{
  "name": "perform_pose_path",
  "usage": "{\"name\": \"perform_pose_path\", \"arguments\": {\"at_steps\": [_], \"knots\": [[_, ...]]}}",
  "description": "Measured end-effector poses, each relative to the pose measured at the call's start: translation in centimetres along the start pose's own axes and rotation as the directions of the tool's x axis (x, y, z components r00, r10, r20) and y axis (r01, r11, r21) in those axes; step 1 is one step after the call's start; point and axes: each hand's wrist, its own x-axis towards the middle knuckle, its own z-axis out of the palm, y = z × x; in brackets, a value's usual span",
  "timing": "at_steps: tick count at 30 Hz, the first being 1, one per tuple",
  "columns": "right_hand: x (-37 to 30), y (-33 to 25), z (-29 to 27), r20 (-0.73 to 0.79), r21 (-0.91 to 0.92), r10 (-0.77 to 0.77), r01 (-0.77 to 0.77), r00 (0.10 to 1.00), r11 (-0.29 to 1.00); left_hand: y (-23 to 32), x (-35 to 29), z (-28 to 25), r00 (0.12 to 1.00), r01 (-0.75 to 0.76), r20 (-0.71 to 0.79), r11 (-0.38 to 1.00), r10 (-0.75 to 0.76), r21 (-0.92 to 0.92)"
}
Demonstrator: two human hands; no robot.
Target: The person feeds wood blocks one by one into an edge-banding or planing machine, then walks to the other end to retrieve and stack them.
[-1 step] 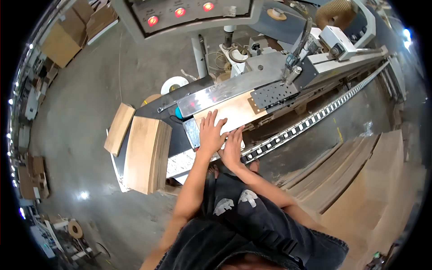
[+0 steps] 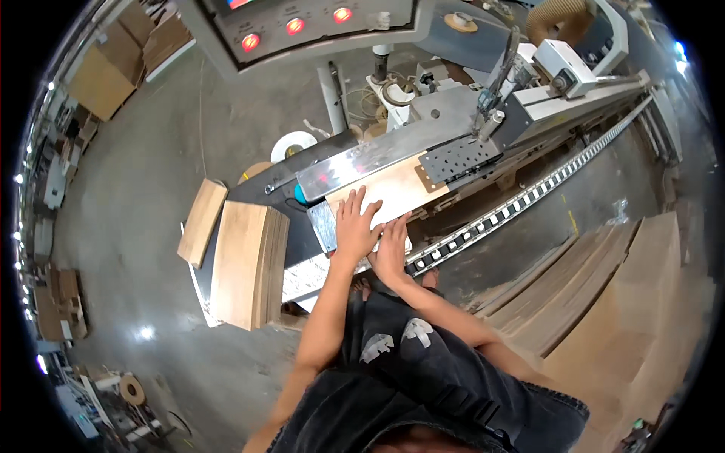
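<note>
A pale wooden board (image 2: 399,189) lies on the machine's infeed, its far right end beneath a perforated dark metal plate (image 2: 459,158). My left hand (image 2: 355,230) rests flat on the board's near left end, fingers spread. Close beside it, my right hand (image 2: 390,248) lies along the board's near edge with its fingers stretched out, by the left thumb. The underside of the right hand is hidden. A shiny metal guide (image 2: 359,164) runs along the board's far side, and a small metal block (image 2: 322,225) sits left of my left hand.
A stack of wooden boards (image 2: 240,260) stands at left, with a single board (image 2: 202,221) leaning beyond it. A control panel (image 2: 302,38) with red-lit buttons hangs above. A roller track (image 2: 498,217) runs off to the right. Larger stacked panels (image 2: 596,302) lie at the near right.
The view has shifted slightly, so the panel sits a little higher and the left stack a little lower. Both hands keep their places on the board.
</note>
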Motion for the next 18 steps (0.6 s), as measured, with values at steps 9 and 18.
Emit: {"name": "perform_pose_path", "arguments": {"at_steps": [9, 18], "knots": [[3.5, 2.7, -3.7, 0.074, 0.168, 0.266, -0.275, 0.961, 0.947, 3.0, 3.2, 0.2, 0.991, 0.107, 0.113, 0.935, -0.072, -0.338], [6.6, 9.4, -7.7, 0.020, 0.221, 0.278, -0.275, 0.961, 0.936, 10.8, 4.1, 4.9, 0.982, 0.189, 0.084, 0.876, -0.169, -0.443]]}}
